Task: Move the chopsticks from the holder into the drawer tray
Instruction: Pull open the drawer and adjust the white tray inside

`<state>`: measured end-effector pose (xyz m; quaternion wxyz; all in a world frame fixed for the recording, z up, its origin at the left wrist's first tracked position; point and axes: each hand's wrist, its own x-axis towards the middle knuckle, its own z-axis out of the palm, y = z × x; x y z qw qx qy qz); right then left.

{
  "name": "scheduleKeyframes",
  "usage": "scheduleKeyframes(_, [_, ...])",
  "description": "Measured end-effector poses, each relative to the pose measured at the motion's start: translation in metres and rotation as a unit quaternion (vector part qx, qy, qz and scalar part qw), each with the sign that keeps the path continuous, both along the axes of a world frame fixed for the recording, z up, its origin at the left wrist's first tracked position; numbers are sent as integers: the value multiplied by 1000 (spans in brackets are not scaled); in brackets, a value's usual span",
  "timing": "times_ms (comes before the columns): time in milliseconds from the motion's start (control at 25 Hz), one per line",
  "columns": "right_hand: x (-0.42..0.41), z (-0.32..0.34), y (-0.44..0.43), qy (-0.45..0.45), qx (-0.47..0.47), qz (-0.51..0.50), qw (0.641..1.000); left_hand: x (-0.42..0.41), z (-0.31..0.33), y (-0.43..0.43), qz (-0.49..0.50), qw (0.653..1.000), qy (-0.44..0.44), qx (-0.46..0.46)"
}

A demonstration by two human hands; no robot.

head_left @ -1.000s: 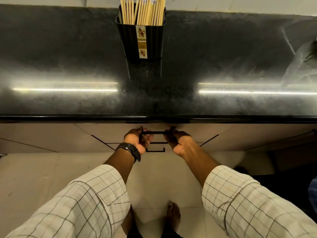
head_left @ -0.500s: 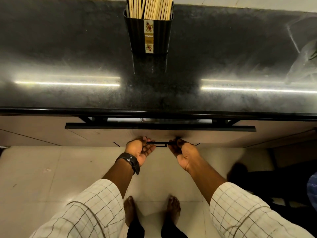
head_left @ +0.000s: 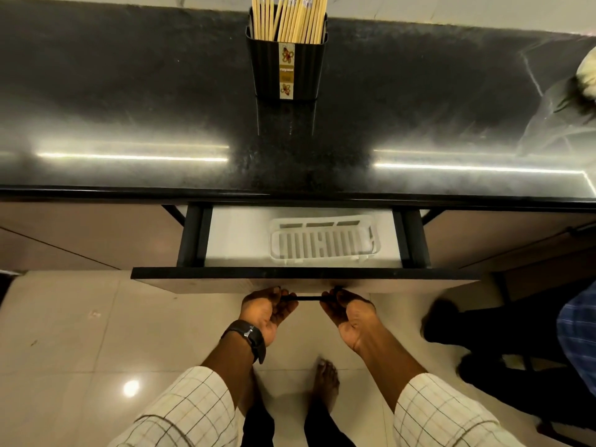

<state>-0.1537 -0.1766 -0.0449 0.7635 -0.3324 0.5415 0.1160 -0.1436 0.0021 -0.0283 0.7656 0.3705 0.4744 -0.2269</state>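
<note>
Step in hand: we judge it to be the opening of the drawer (head_left: 200, 283) under the countertop (head_left: 129, 91); it stands partly out.
Left hand (head_left: 267, 312): fingers curled round the left end of the handle (head_left: 301, 298), palm turned up; a watch (head_left: 250, 338) on the wrist.
Right hand (head_left: 350, 314): fingers curled round the right end of the same bar, palm turned up.
Doing it well: we would draw evenly with both hands, straight toward 6 o'clock, so the drawer runs square. We would stop once the tray's far wall is free of the counter edge. A jerk may shift the tray.
Next call: one hand lets go and reaches toward 12 o'clock.
Tray (head_left: 322, 243): white, slotted, lying in the drawer a little right of centre, at 12 to 1 o'clock from the handle; we see nothing in it.
Holder (head_left: 303, 69): black, ribbed, upright at 12 o'clock on the countertop, in line with the drawer; flowered label strip on its front.
Chopsticks (head_left: 290, 17): pale wood, many, upright in the holder, slightly fanned, tops cut off by the frame; none in the tray. We judge them thin and apt to roll, best lifted as a small bunch.
At 2 o'clock: clear plastic bag (head_left: 554, 108) on the countertop.
</note>
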Motion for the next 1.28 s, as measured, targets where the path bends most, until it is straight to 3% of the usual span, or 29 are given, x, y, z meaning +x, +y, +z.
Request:
scheduleKeyframes(280, [-22, 8, -3, 19, -22, 42, 999, -22, 8, 4, -12, 1000, 3, 13])
scheduleKeyframes(480, [-46, 56, -11, 51, -164, 215, 961, -37, 65, 6, -211, 969, -9, 132])
scheduleKeyframes(560, [-53, 88, -19, -17, -215, 326, 921, -43, 95, 13, -305, 938, -57, 156])
scheduleKeyframes(640, [-46, 112, -30, -100, -317, 392, 858, -39, 118, 15, -332, 905, -145, 225])
scheduleKeyframes(760, [-7, 121, -46, -159, -536, 372, 741, -7, 127, 8, -319, 794, -237, 459])
scheduleKeyframes(840, [24, 109, -59, -141, -590, 396, 689, 21, 113, 4, -321, 748, -230, 534])
scheduleKeyframes(920, [49, 85, -71, -62, -556, 489, 669, 46, 89, 1, -382, 727, -164, 547])
scheduleKeyframes(1040, [65, 60, -74, -5, -483, 546, 684, 67, 57, 1, -444, 766, -62, 461])
scheduleKeyframes(1160, [64, 43, -73, -24, -472, 551, 687, 82, 40, 4, -431, 827, -53, 357])
scheduleKeyframes(1280, [61, 39, -71, -34, -495, 548, 674, 86, 31, 9, -402, 840, -86, 355])
